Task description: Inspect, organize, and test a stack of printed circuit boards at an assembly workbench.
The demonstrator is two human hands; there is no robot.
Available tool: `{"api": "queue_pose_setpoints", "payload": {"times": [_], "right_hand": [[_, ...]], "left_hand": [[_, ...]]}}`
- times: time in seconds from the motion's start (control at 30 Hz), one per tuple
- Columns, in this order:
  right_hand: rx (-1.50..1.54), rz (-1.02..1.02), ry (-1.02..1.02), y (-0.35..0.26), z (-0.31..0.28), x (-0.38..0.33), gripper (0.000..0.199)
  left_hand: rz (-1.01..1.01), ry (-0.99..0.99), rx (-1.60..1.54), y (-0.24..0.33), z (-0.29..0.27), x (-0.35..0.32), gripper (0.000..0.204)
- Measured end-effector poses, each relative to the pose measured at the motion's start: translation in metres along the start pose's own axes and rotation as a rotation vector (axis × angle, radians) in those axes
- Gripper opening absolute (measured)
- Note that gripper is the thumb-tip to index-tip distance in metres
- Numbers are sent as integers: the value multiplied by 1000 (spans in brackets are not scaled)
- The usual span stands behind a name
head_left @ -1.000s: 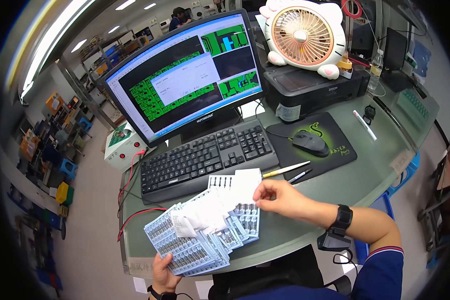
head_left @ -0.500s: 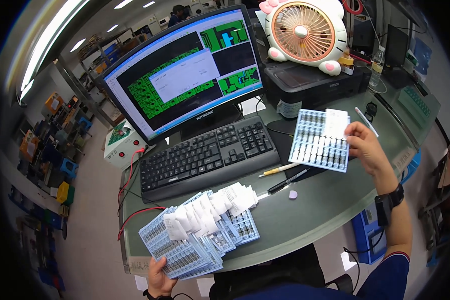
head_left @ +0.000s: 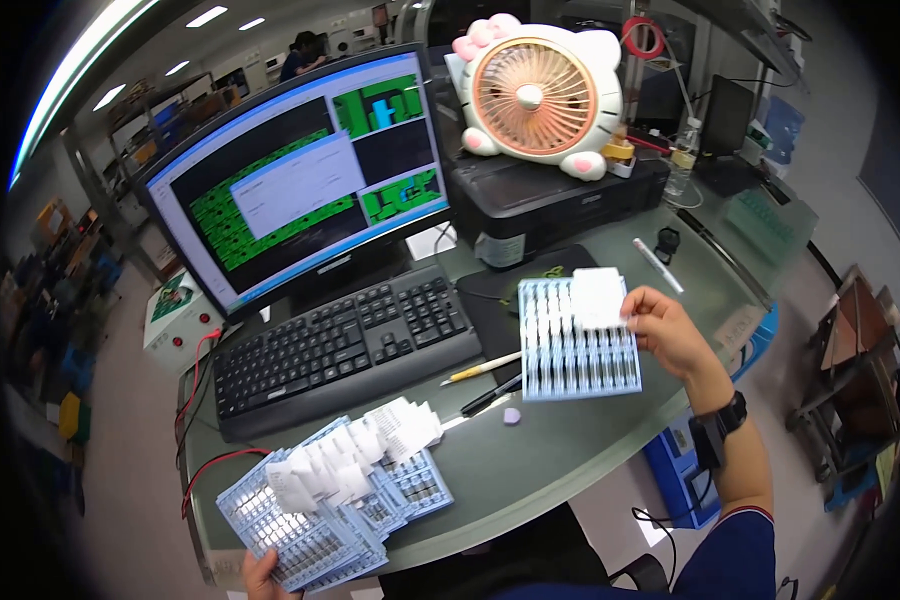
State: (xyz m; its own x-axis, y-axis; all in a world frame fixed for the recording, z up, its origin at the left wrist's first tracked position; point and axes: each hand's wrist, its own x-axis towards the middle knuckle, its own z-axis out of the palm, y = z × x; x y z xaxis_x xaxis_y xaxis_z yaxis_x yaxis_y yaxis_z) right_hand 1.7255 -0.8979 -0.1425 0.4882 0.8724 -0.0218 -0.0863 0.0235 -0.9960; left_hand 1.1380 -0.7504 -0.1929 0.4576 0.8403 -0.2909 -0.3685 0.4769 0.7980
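Head view shows the right hand [head_left: 673,338] pinching one flat, light-blue, near-square panel [head_left: 580,365] with dark component rows, thumb and index finger pressed together at its upper right edge. This panel is over the right part of the grey-green glass-topped desk [head_left: 530,475], its strips running almost straight away from the person; being so nearly square, it has no clear long axis. One white paper slip [head_left: 597,297] covers its upper right corner.

The left hand [head_left: 262,577] grips a fanned stack of light-blue panels [head_left: 310,548] at its lower left corner, thumb on top; the other fingers are mostly hidden. The fan's long axis runs from lower left to upper right, with overlapping white slips [head_left: 345,460] along it. Neither those panels nor their slips can be counted.

Between the hands lie one slim yellow-and-white pen-like tool [head_left: 475,372] and one black pen [head_left: 485,401], both slanting up to the right, and one small pale-purple piece [head_left: 511,416]. Beyond is one black keyboard [head_left: 315,350].
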Motion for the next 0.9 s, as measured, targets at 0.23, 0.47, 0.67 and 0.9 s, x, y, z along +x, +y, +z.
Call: {"api": "queue_pose_setpoints", "payload": {"times": [0.23, 0.47, 0.67, 0.9], "right_hand": [[90, 58, -377, -19, 129, -2, 16], [256, 37, -857, -6, 284, -9, 18], [-136, 153, -860, 11, 316, -11, 26], [-751, -330, -570, 8, 259, 11, 37]], "left_hand": [[26, 28, -110, 1, 21, 3, 54], [-69, 20, -202, 7, 21, 5, 41], [-96, -58, -277, 9, 26, 12, 42], [-35, 56, -66, 9, 34, 5, 44]]}}
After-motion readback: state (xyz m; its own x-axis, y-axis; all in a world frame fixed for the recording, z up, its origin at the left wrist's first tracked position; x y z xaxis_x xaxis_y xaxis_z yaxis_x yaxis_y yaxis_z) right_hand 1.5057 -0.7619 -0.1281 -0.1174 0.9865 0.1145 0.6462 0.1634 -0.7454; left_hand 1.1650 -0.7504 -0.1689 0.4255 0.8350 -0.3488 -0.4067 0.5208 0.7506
